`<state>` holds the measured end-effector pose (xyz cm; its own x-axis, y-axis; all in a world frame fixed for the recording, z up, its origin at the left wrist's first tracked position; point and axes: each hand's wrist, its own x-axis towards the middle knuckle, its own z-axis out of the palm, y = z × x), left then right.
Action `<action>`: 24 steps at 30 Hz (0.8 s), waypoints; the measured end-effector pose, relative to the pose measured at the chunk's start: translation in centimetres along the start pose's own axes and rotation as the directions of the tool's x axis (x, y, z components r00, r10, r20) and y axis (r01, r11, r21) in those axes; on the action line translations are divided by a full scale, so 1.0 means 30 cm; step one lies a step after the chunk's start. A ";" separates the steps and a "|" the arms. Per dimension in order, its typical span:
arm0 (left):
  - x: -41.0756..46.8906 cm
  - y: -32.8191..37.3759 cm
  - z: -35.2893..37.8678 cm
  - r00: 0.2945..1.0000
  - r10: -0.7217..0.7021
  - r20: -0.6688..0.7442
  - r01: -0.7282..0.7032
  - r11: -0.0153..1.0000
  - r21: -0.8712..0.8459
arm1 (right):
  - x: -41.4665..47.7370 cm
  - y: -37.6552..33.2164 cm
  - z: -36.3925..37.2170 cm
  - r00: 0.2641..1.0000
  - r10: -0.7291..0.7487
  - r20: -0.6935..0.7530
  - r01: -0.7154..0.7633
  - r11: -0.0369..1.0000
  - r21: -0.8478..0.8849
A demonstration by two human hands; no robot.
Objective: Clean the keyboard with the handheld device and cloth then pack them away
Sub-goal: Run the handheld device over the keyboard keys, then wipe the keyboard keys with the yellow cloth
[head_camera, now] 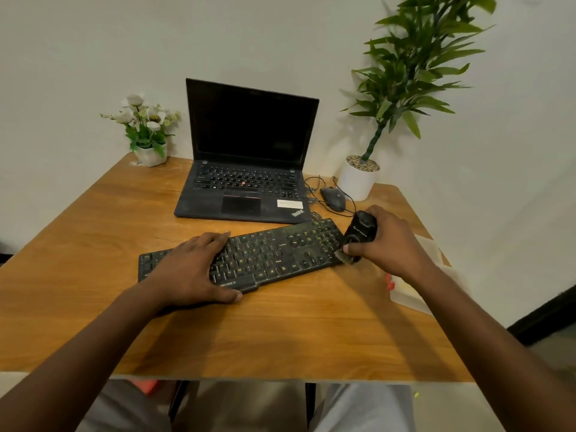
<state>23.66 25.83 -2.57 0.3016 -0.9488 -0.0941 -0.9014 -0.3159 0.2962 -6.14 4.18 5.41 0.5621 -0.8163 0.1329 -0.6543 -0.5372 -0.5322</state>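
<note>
A black keyboard (280,254) lies slanted across the middle of the wooden table (280,332). My left hand (193,269) rests flat on its left half, fingers straight over the keys and thumb at the front edge. My right hand (389,241) grips a small black handheld device (360,233) with a brush tip. The brush touches the keyboard's right end. Under my right forearm at the table's right edge lies something white and see-through (411,294), blurred, with a red part beside it.
An open black laptop (246,169) stands behind the keyboard. A wired black mouse (333,198) and its cable lie right of it. A white pot with flowers (149,132) is at the back left, a tall potted plant (358,179) at the back right.
</note>
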 end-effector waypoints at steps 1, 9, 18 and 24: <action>-0.001 0.000 0.003 1.000 0.001 0.000 -0.001 1.000 -0.010 | -0.038 -0.008 -0.011 0.999 0.016 -0.027 -0.014 0.997 0.082; -0.019 0.081 0.051 0.995 0.087 -0.045 -0.089 0.994 -0.055 | -0.357 0.024 0.006 0.960 0.278 0.024 -0.207 0.650 0.731; -0.018 0.300 0.139 0.929 0.360 -0.091 -0.370 0.917 -0.150 | -0.519 0.179 0.047 0.833 0.553 0.027 -0.311 0.428 0.848; -0.004 0.426 0.210 0.877 0.473 -0.081 -0.479 0.860 -0.177 | -0.593 0.247 0.074 0.778 0.627 0.032 -0.326 0.360 0.874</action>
<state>10.15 21.86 -4.76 -0.1364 -0.9815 0.1342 -0.8644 0.1841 0.4678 -19.89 15.19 -2.75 0.0433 -0.9654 -0.2571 0.0234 0.2582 -0.9658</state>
